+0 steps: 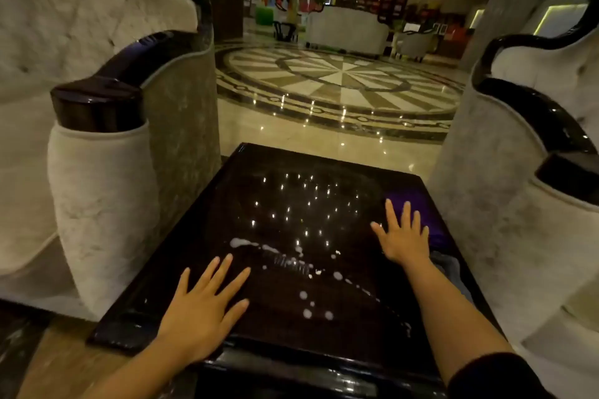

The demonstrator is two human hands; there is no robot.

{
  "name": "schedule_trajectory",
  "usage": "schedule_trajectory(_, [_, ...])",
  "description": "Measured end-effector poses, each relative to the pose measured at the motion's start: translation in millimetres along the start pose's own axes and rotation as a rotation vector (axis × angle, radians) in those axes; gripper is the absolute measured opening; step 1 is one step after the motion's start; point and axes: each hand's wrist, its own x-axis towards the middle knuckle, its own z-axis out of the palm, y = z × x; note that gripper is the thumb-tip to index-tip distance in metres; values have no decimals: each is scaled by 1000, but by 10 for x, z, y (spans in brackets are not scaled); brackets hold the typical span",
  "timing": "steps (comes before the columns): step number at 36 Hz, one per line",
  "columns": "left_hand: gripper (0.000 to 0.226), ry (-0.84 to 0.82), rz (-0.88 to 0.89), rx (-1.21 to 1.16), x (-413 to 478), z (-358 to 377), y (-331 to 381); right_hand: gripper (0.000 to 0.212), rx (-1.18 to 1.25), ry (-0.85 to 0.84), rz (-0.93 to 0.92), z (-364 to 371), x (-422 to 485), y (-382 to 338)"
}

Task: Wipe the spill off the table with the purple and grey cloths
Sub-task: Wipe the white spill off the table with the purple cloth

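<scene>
Both hands open, holding nothing; right hand beside purple cloth. Grab it, sweep spill inward across table.

The person's two forearms are bare from wrist to elbow. A dark sleeve, black or close to it, is pushed up at the right elbow, at five o'clock. Both hands show no rings, watch or gloves, left hand and right hand alike.
</scene>
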Motion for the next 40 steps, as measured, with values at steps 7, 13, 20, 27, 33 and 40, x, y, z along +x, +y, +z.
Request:
schedule_trajectory(7, [96,55,-9,22,12,53,-2,55,-35,-19,104,-23,283,171])
schedule_trajectory(13, [69,84,6,38,11,73,5,50,-125,-84,138,52,408,255])
schedule_trajectory(20, [56,114,3,26,0,66,11,60,-194,-66,101,6,444,254])
schedule_trajectory(27, [86,109,2,14,1,61,18,60,-216,-67,22,-7,379,209])
schedule_trajectory(33, [93,118,12,15,-6,84,18,60,-200,-82,-93,55,250,67])
schedule_trajectory(40, [86,105,14,11,2,74,-1,63,-190,-92,-199,161,112,-258])
